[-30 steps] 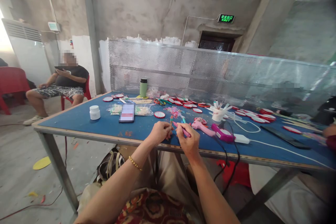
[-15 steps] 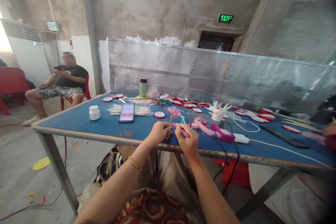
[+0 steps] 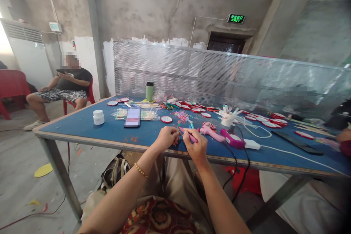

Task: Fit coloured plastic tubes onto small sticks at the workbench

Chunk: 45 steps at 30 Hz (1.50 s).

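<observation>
Near the front edge of the blue table (image 3: 82, 126), my left hand (image 3: 168, 137) is closed, its fingertips pinching a small thin multicoloured piece (image 3: 178, 124) that stands upright. My right hand (image 3: 197, 146) is wrapped round a pink pen-shaped tool (image 3: 193, 139), whose tip points left, close to the piece. Whether tip and piece touch I cannot tell. Just beyond my hands lies a heap of small pink and coloured bits (image 3: 182, 116). A pink glue-gun-like tool (image 3: 213, 134) rests to the right of my right hand.
Left are a white jar (image 3: 98, 117), a phone (image 3: 132, 117) and bagged sticks (image 3: 149, 114). A green bottle (image 3: 149, 92) stands behind. Right are a cup of pens (image 3: 227, 119), a purple box (image 3: 233, 139) with cords, red-rimmed discs (image 3: 271, 124) and a seated person's hand (image 3: 344, 136).
Hardly anything differs. Both hands keep their places and grips, with at most a tiny shift of the pink tool.
</observation>
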### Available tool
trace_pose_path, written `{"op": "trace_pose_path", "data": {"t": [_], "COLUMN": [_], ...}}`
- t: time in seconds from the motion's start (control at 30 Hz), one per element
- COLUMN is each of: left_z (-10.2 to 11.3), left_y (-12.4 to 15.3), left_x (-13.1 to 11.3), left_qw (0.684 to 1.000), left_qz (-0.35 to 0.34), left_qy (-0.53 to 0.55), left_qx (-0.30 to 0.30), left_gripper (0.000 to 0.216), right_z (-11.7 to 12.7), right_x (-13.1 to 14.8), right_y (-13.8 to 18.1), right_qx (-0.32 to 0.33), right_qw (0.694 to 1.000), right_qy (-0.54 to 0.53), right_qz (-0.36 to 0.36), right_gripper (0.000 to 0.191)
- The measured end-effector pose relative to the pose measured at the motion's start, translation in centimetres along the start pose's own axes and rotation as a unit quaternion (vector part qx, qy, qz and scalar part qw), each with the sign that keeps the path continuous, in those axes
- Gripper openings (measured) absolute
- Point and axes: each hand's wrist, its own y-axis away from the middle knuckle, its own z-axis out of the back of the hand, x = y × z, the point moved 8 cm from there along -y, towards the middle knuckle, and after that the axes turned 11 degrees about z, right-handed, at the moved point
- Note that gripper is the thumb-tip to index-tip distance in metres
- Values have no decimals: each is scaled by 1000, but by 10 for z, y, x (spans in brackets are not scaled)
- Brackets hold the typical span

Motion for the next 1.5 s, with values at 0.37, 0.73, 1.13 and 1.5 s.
{"op": "trace_pose_path", "data": {"t": [0.37,0.73,1.13,1.5], "left_z": [-1,0,0,1], "left_y": [-1,2,1,2], "left_x": [1,-3,-2,-3], "left_qw": [1000,1000,1000,1000], "left_qz": [9,-7,5,-8], "left_qy": [11,5,9,-3], "left_qx": [5,2,4,1], "left_gripper": [20,21,20,21], "right_z": [3,0,2,1], "right_x": [0,3,1,3], "right_y": [1,0,2,0], "right_qx": [-4,7,-6,0], "right_qw": [1000,1000,1000,1000], "right_qy": [0,-5,10,5], "right_qz": [-8,8,1,7], "right_gripper": [19,18,19,19]}}
